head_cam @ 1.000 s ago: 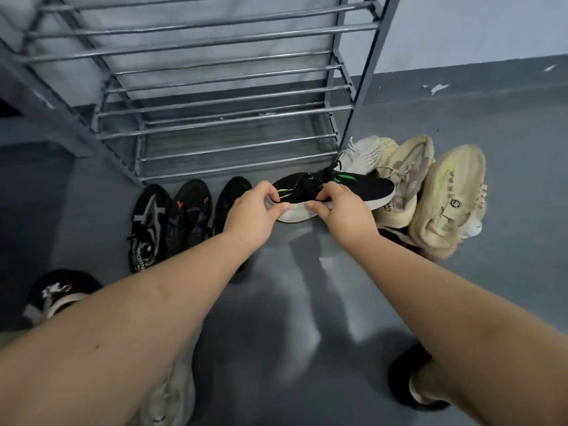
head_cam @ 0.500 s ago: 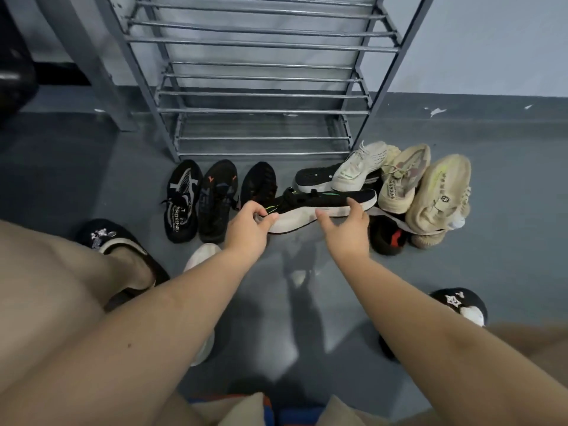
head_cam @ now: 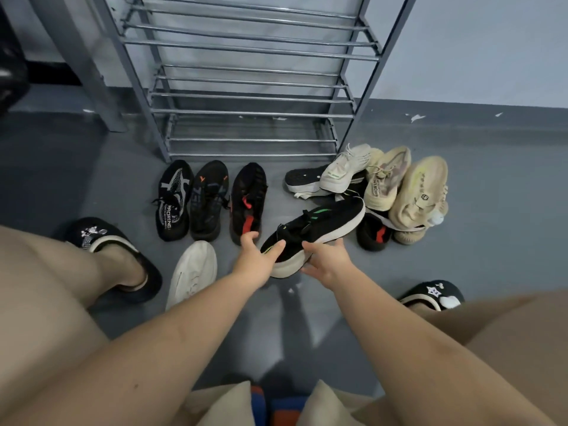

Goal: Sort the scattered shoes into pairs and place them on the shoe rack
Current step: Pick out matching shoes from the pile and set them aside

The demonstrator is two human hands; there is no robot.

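A black sneaker with green stripes and a white sole [head_cam: 319,229] lies tilted in front of me. My left hand [head_cam: 256,262] touches its toe end and my right hand [head_cam: 329,259] cups its sole from the right. Three black shoes stand in a row on the floor: one with white lettering [head_cam: 173,199], one with orange marks [head_cam: 209,199], one with red marks [head_cam: 249,198]. A white shoe [head_cam: 192,273] lies near my left knee. A heap of cream shoes [head_cam: 418,195] lies at the right. The metal shoe rack [head_cam: 246,78] stands behind, its bars bare.
Another black shoe with a red mark [head_cam: 373,232] sits under the cream heap, and an upturned black sole [head_cam: 302,179] lies beside a pale sneaker [head_cam: 341,167]. My feet wear black slippers at the left [head_cam: 116,253] and right [head_cam: 433,295]. Grey floor lies between my knees.
The view has pulled back and down from the rack. The black and green sneaker has come toward me and swung its toe nearer, with both hands staying on it.
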